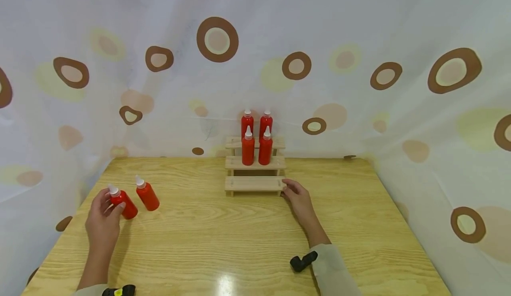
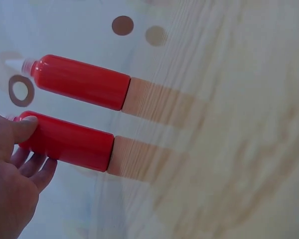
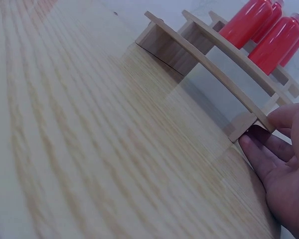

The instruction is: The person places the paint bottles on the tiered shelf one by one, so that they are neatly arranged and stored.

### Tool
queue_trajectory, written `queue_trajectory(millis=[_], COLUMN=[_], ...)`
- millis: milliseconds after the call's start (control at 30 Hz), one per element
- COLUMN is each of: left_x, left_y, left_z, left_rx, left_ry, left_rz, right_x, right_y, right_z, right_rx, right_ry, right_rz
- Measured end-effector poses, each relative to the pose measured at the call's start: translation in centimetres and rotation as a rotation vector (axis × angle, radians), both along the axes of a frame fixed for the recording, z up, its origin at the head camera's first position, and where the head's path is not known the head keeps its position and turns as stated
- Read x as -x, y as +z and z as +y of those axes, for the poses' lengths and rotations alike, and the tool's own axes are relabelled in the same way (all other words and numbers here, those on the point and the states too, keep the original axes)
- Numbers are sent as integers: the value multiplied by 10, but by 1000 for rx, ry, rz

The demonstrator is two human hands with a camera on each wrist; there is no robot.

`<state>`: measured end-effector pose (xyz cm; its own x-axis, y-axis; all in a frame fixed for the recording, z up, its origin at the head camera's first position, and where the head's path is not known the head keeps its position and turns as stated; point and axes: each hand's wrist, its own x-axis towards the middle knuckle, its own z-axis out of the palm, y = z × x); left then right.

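Note:
On the left of the table, my left hand (image 1: 103, 225) holds a red squeeze bottle (image 1: 127, 205) with a white pointed cap, thumb on one side and fingers on the other near its top. In the left wrist view the base of this held bottle (image 2: 70, 142) meets the tabletop. A second red bottle (image 1: 147, 196) stands upright just right of it, untouched. My right hand (image 1: 300, 200) grips the right end of the lowest step of a three-step wooden rack (image 1: 255, 183). The right wrist view shows fingers on the edge of the step (image 3: 229, 84) and the thumb by its leg.
Two red bottles (image 1: 248, 151) stand on the rack's middle step, and two more red bottles (image 1: 247, 123) on the top step. Behind the wooden table (image 1: 223, 242) and along its sides hangs a white patterned cloth (image 1: 255, 43).

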<state>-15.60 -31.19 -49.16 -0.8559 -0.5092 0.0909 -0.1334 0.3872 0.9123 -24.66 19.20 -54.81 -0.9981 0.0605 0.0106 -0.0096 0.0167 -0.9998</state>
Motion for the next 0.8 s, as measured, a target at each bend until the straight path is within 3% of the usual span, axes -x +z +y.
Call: queue_trajectory(millis=[233, 367, 467, 533, 633, 800], left_x=[-5, -13, -18, -21, -24, -23], left_y=[3, 16, 29, 37, 50, 64], left_z=[-5, -4, 1, 5, 16, 41], left_rx=[6, -35, -136, -213, -283, -318], left_ry=[56, 57, 53, 39, 2, -92], left_rz=[20, 39, 124, 209, 309, 335], right_x=[-1, -5, -10, -12, -6, 1], right_y=[0, 9, 23, 29, 19, 5], right_z=[0, -2, -4, -4, -3, -1], right_rx=[-2, 5, 4, -1, 9, 16], right_ry=[-6, 8, 18, 22, 15, -6], right_rz=[4, -14, -39, -53, -64, -59])
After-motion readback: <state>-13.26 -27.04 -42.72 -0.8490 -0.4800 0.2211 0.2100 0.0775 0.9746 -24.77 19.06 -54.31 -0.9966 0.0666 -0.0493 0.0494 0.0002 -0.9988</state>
